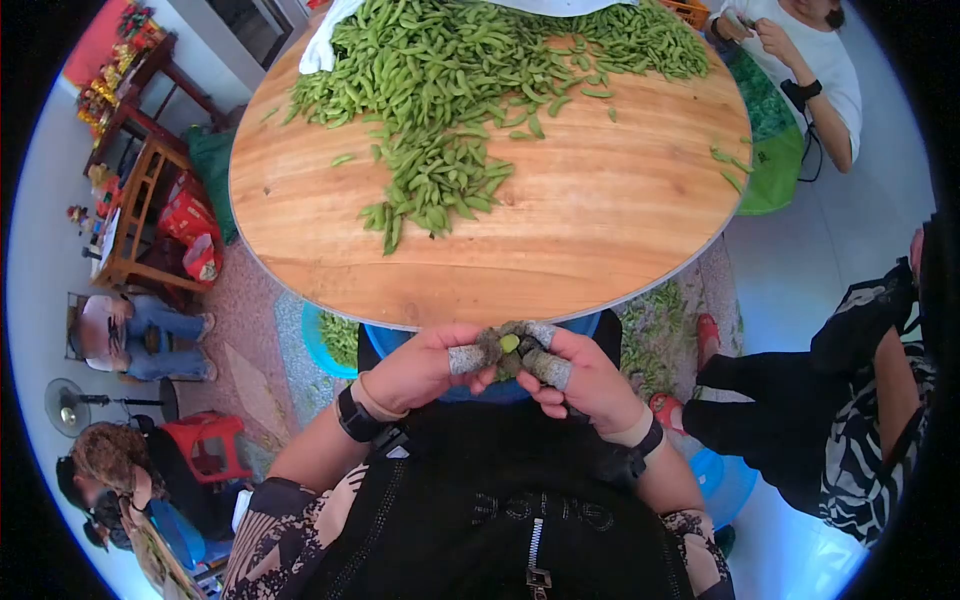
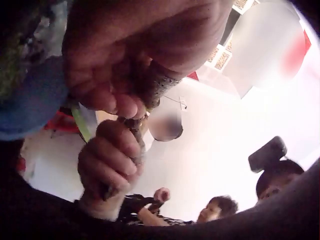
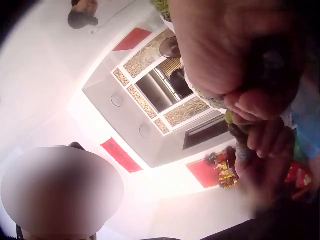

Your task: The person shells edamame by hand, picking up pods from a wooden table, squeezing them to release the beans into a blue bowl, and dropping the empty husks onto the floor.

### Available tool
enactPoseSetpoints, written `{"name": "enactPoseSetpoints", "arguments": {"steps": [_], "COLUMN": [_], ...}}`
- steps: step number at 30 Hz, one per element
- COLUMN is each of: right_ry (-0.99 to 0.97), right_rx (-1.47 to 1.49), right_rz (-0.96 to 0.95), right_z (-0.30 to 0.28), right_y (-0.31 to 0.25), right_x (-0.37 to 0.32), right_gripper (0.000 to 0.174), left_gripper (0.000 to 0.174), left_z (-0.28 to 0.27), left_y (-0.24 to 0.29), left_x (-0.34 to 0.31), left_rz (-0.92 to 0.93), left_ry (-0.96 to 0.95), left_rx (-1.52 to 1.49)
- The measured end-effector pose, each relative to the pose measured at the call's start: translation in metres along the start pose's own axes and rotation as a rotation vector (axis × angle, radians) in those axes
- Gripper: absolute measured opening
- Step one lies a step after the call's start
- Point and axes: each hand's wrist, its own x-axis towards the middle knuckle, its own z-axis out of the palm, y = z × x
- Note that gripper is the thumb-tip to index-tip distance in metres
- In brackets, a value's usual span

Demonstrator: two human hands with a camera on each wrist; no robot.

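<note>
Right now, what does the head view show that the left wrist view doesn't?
Head only: the round wooden table, the heap of green pods on it, and a single pod pinched between left hand and right hand, with grey wraps on the fingertips. Left wrist only: the hands seen from underneath against a white ceiling, with a bystander beyond. Both: the two hands meeting fingertip to fingertip.

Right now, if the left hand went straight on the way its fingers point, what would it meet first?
Probably the right hand, just past the pod both hands pinch.
</note>
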Motion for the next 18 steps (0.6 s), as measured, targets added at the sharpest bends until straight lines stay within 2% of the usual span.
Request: {"name": "enactPoseSetpoints", "arguments": {"steps": [2,4,5,7,8,9,11,15,17,18], "right_ry": [-0.001,-0.002,0.003,0.004,0.030,0.059,0.087,0.096,0.086,0.068], "right_rx": [-0.093,-0.179,-0.264,-0.349,-0.391,-0.430,-0.447,-0.420,-0.420,-0.417], "right_rz": [-0.008,-0.014,-0.019,-0.033,-0.054,-0.076,-0.097,-0.068,-0.042,-0.024], "right_z": [0.001,0.005,0.008,0.012,0.014,0.015,0.016,0.015,0.012,0.011], "right_y": [0.011,0.020,0.023,0.027,0.030,0.032,0.042,0.048,0.056,0.057], "right_x": [0.004,0.006,0.006,0.009,0.011,0.014,0.019,0.024,0.026,0.027], "right_gripper": [0.029,0.029,0.029,0.029,0.031,0.033,0.033,0.032,0.030,0.028], "left_gripper": [0.021,0.019,0.019,0.021,0.020,0.020,0.010,0.005,0.013,0.025], "left_z": [0.002,0.010,0.009,0.003,0.004,0.006,0.009,-0.004,-0.012,-0.023], "left_y": [-0.007,-0.014,-0.014,-0.007,-0.009,-0.010,-0.012,-0.026,-0.022,-0.025], "left_x": [-0.006,-0.011,-0.016,-0.023,-0.023,-0.022,-0.022,-0.025,-0.029,-0.031], "left_rz": [-0.019,0.225,0.220,0.238,0.427,0.425,0.611,0.549,0.098,-0.039], "left_ry": [0.010,0.103,0.107,0.241,0.286,0.280,0.363,0.368,0.210,0.128], "left_rx": [0.025,0.502,0.504,1.356,1.481,1.487,1.643,1.621,0.810,0.542]}}
